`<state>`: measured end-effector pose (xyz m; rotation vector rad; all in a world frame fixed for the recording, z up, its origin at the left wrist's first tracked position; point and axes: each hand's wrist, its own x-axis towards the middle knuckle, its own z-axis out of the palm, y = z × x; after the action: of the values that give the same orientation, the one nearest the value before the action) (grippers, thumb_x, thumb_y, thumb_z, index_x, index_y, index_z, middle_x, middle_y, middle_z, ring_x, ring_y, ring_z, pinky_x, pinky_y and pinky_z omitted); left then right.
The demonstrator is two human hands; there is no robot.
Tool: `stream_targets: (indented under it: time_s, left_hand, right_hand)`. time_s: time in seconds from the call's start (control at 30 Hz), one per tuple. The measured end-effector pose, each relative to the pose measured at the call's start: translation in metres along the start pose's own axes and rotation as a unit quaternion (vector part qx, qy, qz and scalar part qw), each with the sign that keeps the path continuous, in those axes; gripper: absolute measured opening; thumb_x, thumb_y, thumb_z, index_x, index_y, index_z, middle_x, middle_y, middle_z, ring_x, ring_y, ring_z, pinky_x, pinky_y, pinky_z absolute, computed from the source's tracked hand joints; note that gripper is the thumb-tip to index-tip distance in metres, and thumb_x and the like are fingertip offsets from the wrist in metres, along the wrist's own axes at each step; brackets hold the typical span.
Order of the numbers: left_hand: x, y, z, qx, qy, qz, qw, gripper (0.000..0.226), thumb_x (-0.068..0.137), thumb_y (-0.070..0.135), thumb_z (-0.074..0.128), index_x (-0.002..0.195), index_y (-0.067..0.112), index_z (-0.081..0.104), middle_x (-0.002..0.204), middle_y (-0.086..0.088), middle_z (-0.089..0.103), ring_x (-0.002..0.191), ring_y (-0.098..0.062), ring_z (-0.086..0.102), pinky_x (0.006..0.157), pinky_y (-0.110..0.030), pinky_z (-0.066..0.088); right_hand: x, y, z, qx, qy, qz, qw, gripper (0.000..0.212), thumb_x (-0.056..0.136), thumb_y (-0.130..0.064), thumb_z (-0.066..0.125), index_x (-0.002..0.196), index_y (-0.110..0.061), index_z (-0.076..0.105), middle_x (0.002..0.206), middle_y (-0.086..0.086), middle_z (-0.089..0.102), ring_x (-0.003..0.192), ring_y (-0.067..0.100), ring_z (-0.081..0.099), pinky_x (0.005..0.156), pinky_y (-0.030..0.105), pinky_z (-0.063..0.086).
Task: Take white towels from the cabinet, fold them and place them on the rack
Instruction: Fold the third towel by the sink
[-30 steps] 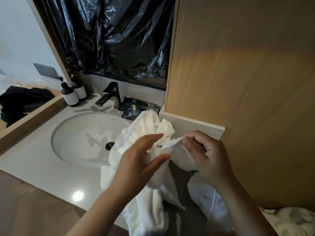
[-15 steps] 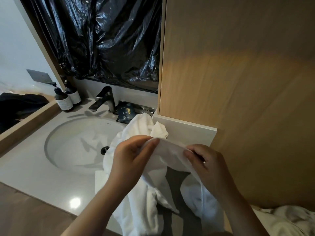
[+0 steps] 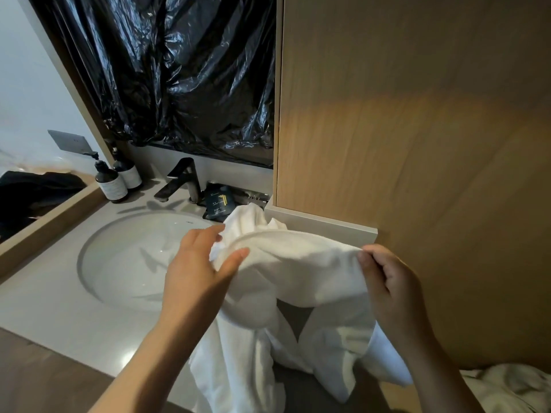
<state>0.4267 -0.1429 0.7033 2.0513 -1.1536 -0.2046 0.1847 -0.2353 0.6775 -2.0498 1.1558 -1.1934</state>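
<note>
1. Directly on the right, close against the wooden cabinet panel [image 3: 417, 144], with its pale ledge [image 3: 322, 226] just behind the towel; little free room on that side.
2. To the left, more open room above the round sink basin [image 3: 125, 257] and the pale countertop [image 3: 44, 308], as far as its front edge near the forearms.
3. Behind the basin, closed off by a dark faucet [image 3: 182, 180] and a black plastic sheet [image 3: 179, 70] hanging over the wall.
4. Holding the white towel [image 3: 298, 263] in the air between basin and panel, top edge stretched from hand to hand.
5. Left hand [image 3: 196, 263]: pinching the top edge between thumb and fingers. Right hand [image 3: 387, 287]: fingers curled round the other end of the same edge.
6. Plain white, thick-looking, not folded; sagging a little in the middle, lower part hanging in loose folds toward the bottom of the view.
7. At the lower right corner, another pale crumpled cloth [image 3: 507, 389], apart from the towel.
8. On two dark pump bottles [image 3: 110, 183] left of the faucet, pale labels with writing too small to read; on a dark sachet [image 3: 219, 201] beside the faucet, a gold mark and small lines, not legible.
</note>
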Motion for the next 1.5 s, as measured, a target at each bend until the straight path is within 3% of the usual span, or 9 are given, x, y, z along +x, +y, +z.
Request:
stream_targets:
  time_s: [0.1,0.27,0.4,0.5,0.6,1.03,1.23,1.37,1.5]
  left_hand:
    - [-0.013,0.017,-0.003,0.009,0.014,0.136,0.991,0.064,0.072,0.058,0.07,0.126,0.026,0.057,0.12,0.014,0.053,0.099,0.002,0.045,0.08,-0.02,0.041]
    - [-0.03,0.041,0.002,-0.062,-0.043,0.252,0.965,0.056,0.082,0.051,0.067,0.131,0.027,0.057,0.123,0.031,0.049,0.093,0.01,0.054,0.079,0.006,0.033]
    - [-0.027,0.045,0.007,-0.152,-0.078,0.208,0.963,0.041,0.087,0.021,0.07,0.127,0.024,0.062,0.077,0.038,0.055,0.051,0.001,0.044,0.056,-0.001,0.031]
    - [-0.024,0.041,0.01,-0.174,-0.084,0.205,0.959,0.01,0.089,0.025,0.066,0.096,0.02,0.071,0.076,0.015,0.059,0.065,-0.004,0.054,0.057,-0.011,0.037]
    - [-0.024,0.038,0.012,-0.184,-0.072,0.188,0.962,0.021,0.088,0.031,0.06,0.081,0.013,0.067,0.07,0.0,0.057,0.068,-0.017,0.054,0.059,-0.028,0.042]
    - [-0.001,0.011,0.003,-0.209,0.021,0.035,0.977,0.02,0.094,0.028,0.061,0.075,0.025,0.066,0.071,0.007,0.063,0.064,-0.002,0.055,0.057,-0.012,0.04]
    - [0.011,-0.007,0.0,-0.18,0.082,-0.018,0.98,0.021,0.093,0.036,0.059,0.075,0.027,0.065,0.066,0.006,0.063,0.056,-0.008,0.055,0.054,-0.025,0.045]
    - [0.015,-0.015,0.002,-0.157,0.089,-0.035,0.983,0.02,0.093,0.033,0.059,0.075,0.03,0.064,0.063,0.011,0.063,0.057,-0.002,0.055,0.052,-0.015,0.041]
    - [0.014,-0.018,0.003,-0.038,0.065,0.002,0.997,0.018,0.091,0.033,0.063,0.108,0.032,0.063,0.102,0.013,0.063,0.078,-0.004,0.056,0.069,-0.025,0.041]
  right_hand:
    - [0.007,-0.021,0.006,0.007,-0.016,-0.045,0.999,0.021,0.099,-0.036,0.049,0.089,-0.024,0.061,0.074,-0.015,0.061,0.073,-0.001,0.058,0.061,0.005,0.04]
    - [0.014,-0.043,0.012,-0.002,-0.071,-0.1,0.992,0.039,0.096,-0.045,0.043,0.097,-0.016,0.069,0.084,-0.011,0.064,0.078,0.003,0.06,0.066,0.009,0.043]
    - [0.015,-0.055,0.014,0.015,-0.091,-0.144,0.985,0.034,0.098,-0.038,0.045,0.094,-0.014,0.069,0.084,-0.011,0.064,0.076,0.003,0.058,0.065,0.014,0.043]
    - [0.015,-0.056,0.012,0.017,-0.088,-0.161,0.983,0.028,0.098,-0.032,0.047,0.092,-0.015,0.068,0.081,-0.011,0.061,0.074,0.003,0.056,0.063,0.015,0.042]
    - [0.014,-0.053,0.013,0.002,-0.089,-0.15,0.985,0.027,0.099,-0.033,0.048,0.093,-0.016,0.068,0.082,-0.013,0.059,0.076,0.002,0.056,0.065,0.014,0.042]
    - [0.009,0.007,-0.008,-0.063,-0.074,-0.035,0.995,0.022,0.098,-0.029,0.049,0.101,-0.023,0.07,0.091,-0.01,0.068,0.086,0.003,0.062,0.076,0.005,0.042]
    - [0.008,0.025,-0.015,-0.059,-0.082,0.006,0.995,0.021,0.094,-0.028,0.049,0.088,-0.043,0.063,0.086,-0.02,0.065,0.08,0.0,0.061,0.064,0.007,0.043]
    - [0.004,0.035,-0.017,-0.05,-0.09,0.054,0.993,0.026,0.097,-0.023,0.054,0.085,-0.044,0.064,0.082,-0.018,0.066,0.067,0.005,0.064,0.055,0.017,0.048]
    - [0.004,0.024,-0.013,-0.039,-0.072,0.044,0.996,0.024,0.1,-0.029,0.05,0.081,-0.04,0.062,0.081,-0.017,0.066,0.08,-0.002,0.06,0.063,0.008,0.042]
